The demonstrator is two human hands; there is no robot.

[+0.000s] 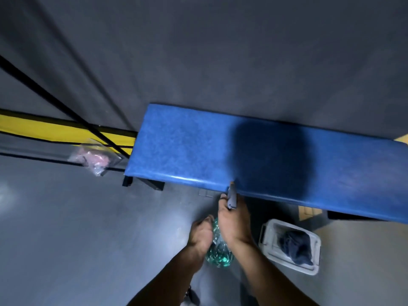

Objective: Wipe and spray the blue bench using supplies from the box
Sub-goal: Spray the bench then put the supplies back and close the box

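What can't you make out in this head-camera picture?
- Spray bottle: body mostly covered by the left hand and right hand.
- Blue bench: right end cut off by the frame edge.
- Dark cloth in the box: too blurred to identify.

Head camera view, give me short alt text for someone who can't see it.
Two hands hold a clear greenish spray bottle, its nozzle aimed at the front edge of a blue bench: the right hand on the trigger, the left hand steadying the body. A white box holding a dark cloth sits on the grey floor.
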